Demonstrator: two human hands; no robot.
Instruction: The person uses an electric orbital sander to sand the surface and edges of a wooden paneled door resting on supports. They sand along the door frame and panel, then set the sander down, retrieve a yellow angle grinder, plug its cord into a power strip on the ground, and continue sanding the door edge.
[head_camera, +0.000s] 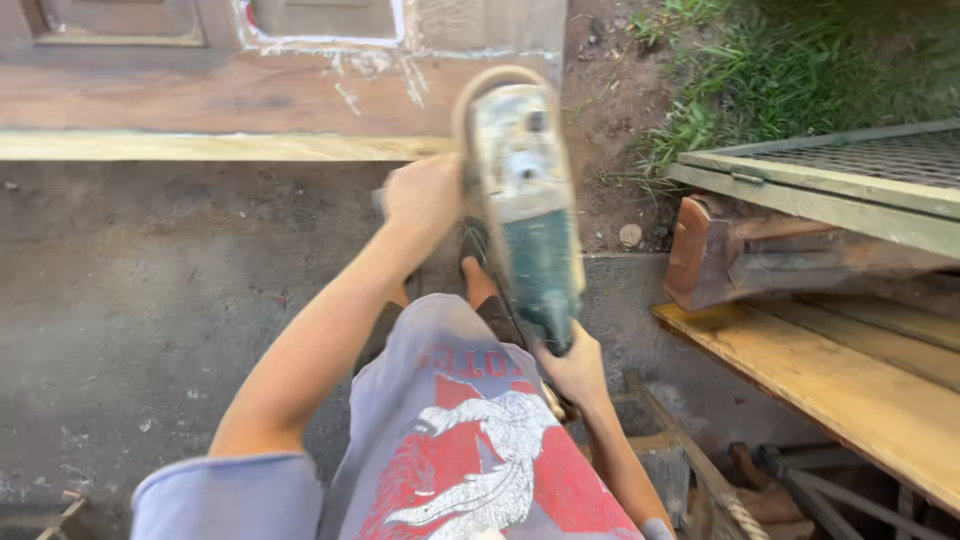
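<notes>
In the middle of the frame a person holds an angle grinder (525, 200) out in front of the body, its disc end toward the top of the frame and its tail pointing down toward the chest. The left hand (422, 192) is clenched round the side handle, just left of the tool's head. The right hand (573, 368) grasps the tail end of the body from below; its fingers are mostly hidden behind the tool, but it clearly bears the weight. The grinder is blurred, so whether the disc spins cannot be told.

The tool hangs in the air above a pale plank (200, 147) that runs across the upper left, with a wooden door (300, 60) lying beyond it at the top edge. Bare concrete floor (130, 320) fills the left. At the right lie more planks (860, 390) and a mesh frame (850, 160), with grass (790, 60) in the upper right.

By my judgement the step in hand is carrying the grinder toward the woodwork at the top. Setting it to the surface would call for both grips kept firm, the disc brought down flat, and the feet kept back.
</notes>
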